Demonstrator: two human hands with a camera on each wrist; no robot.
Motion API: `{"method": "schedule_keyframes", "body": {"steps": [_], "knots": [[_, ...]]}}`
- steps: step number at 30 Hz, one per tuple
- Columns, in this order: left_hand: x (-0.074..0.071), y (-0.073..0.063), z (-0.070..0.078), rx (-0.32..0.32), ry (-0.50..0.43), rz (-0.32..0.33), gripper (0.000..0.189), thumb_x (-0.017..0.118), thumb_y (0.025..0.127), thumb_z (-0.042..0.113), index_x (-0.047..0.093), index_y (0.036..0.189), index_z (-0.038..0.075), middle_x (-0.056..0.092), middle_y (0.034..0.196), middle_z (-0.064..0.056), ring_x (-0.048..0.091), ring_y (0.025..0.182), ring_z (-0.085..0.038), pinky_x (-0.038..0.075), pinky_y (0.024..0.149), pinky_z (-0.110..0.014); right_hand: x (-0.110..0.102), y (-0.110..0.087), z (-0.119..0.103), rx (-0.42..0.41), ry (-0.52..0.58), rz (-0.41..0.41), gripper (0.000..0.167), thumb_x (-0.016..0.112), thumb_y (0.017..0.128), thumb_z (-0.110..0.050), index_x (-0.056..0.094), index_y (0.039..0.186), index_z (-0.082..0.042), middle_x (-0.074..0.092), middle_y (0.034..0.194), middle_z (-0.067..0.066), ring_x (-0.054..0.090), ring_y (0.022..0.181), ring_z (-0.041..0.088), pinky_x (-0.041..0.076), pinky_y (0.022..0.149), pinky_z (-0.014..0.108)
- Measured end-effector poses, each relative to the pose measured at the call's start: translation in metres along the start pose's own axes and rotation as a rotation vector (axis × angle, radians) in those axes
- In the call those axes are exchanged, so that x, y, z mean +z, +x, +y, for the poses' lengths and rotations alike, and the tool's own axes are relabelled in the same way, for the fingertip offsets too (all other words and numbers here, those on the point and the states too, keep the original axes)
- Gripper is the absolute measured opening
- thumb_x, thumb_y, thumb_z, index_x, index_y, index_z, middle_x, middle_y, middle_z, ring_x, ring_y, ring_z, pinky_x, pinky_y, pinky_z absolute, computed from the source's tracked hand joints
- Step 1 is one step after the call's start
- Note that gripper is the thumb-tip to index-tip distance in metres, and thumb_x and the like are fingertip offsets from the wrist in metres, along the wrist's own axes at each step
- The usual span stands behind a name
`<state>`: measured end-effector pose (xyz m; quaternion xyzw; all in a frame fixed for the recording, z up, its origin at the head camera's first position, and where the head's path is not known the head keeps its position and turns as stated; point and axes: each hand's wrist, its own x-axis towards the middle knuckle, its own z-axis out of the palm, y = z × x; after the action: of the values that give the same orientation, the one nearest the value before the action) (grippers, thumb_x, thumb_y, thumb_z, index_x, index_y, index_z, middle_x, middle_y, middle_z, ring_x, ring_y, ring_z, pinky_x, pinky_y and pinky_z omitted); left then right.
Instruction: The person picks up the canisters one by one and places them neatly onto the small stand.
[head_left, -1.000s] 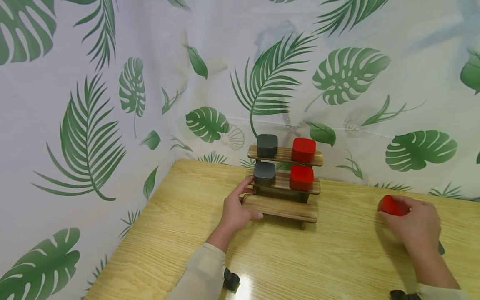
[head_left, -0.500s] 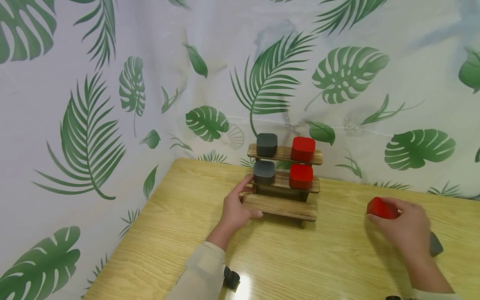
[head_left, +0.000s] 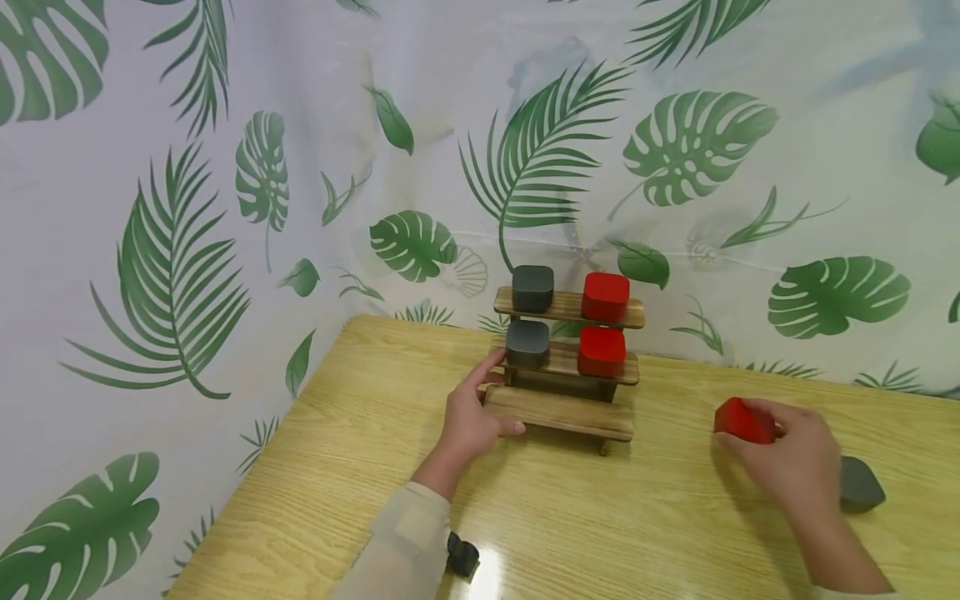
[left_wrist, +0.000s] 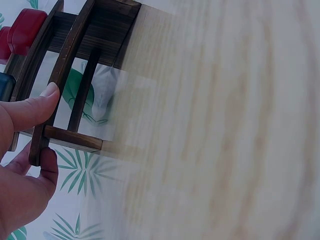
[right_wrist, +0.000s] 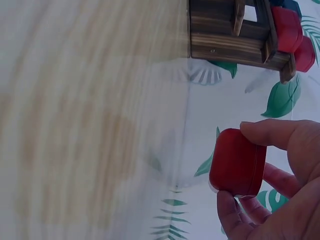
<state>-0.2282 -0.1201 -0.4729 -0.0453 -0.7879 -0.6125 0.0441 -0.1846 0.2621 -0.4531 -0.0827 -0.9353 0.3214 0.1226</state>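
Observation:
A three-step wooden stand (head_left: 558, 412) is on the table, its lowest step bare. My left hand (head_left: 468, 421) grips that step's left end; in the left wrist view the thumb (left_wrist: 42, 102) lies on one side and a finger on the other. The upper two steps each carry a dark grey rounded box (head_left: 532, 289) on the left and a red rounded box (head_left: 606, 297) on the right. To the right of the stand, my right hand (head_left: 798, 454) pinches another red rounded box (right_wrist: 235, 162) between thumb and fingers, apart from the stand.
Another dark grey rounded box (head_left: 860, 484) lies on the wooden table (head_left: 660, 517) just right of my right wrist. Leaf-printed cloth (head_left: 825, 167) hangs behind and to the left of the table. A black strap piece (head_left: 462, 557) sits by my left sleeve.
My right hand has moved left toward the stand with the red box, uncovering more of the grey box on the table. The left hand stays on the stand.

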Motion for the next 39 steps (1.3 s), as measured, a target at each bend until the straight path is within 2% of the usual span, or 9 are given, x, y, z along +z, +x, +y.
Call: {"method": "schedule_keyframes", "body": {"steps": [6,10,15,22,30,39], "knots": [[0.0,-0.001,0.002,-0.011,0.009,0.002,0.11,0.09,0.059,-0.014,0.051,0.143,0.046,0.06,0.122,-0.002,0.052,0.098,-0.027,0.044,0.094,-0.04,0.004,-0.005,-0.01,-0.044,0.011,0.017,0.058,0.085,0.08,-0.027,0.066,0.126,0.002,0.053,0.122,0.03,0.05,0.105,0.047,0.047,0.071,0.052],[0.0,-0.001,0.002,-0.021,0.01,0.005,0.11,0.09,0.059,-0.014,0.051,0.143,0.046,0.06,0.122,-0.002,0.051,0.097,-0.027,0.045,0.093,-0.04,0.007,-0.008,-0.015,-0.047,0.029,0.013,0.058,0.085,0.08,-0.027,0.066,0.127,0.0,0.053,0.123,0.029,0.051,0.104,0.046,0.046,0.07,0.049],[0.001,-0.001,0.001,-0.025,0.008,0.005,0.111,0.09,0.059,-0.014,0.051,0.143,0.047,0.06,0.123,-0.002,0.051,0.099,-0.027,0.045,0.093,-0.041,0.011,-0.012,-0.021,-0.055,0.051,-0.009,0.06,0.086,0.08,-0.029,0.066,0.128,-0.001,0.052,0.125,0.028,0.053,0.104,0.048,0.05,0.069,0.047],[0.001,-0.001,0.001,-0.018,0.005,0.006,0.111,0.09,0.058,-0.015,0.051,0.143,0.046,0.06,0.122,-0.002,0.052,0.099,-0.026,0.044,0.095,-0.041,0.015,-0.016,-0.03,-0.059,0.101,-0.066,0.066,0.084,0.081,-0.039,0.064,0.132,-0.003,0.05,0.129,0.028,0.054,0.108,0.052,0.054,0.073,0.055],[0.0,-0.001,0.001,-0.017,0.004,0.002,0.111,0.089,0.059,-0.014,0.051,0.143,0.046,0.059,0.123,-0.001,0.053,0.098,-0.026,0.044,0.094,-0.04,0.022,-0.019,-0.038,-0.116,0.12,-0.035,0.062,0.087,0.08,-0.03,0.065,0.13,-0.002,0.053,0.126,0.025,0.055,0.106,0.051,0.054,0.075,0.058],[0.0,-0.001,0.001,-0.012,-0.005,0.0,0.111,0.089,0.058,-0.015,0.051,0.143,0.046,0.059,0.125,0.0,0.053,0.097,-0.026,0.045,0.093,-0.041,0.028,-0.021,-0.046,-0.143,0.154,-0.051,0.061,0.088,0.079,-0.029,0.066,0.129,-0.003,0.054,0.124,0.021,0.055,0.106,0.048,0.055,0.076,0.056]]}}
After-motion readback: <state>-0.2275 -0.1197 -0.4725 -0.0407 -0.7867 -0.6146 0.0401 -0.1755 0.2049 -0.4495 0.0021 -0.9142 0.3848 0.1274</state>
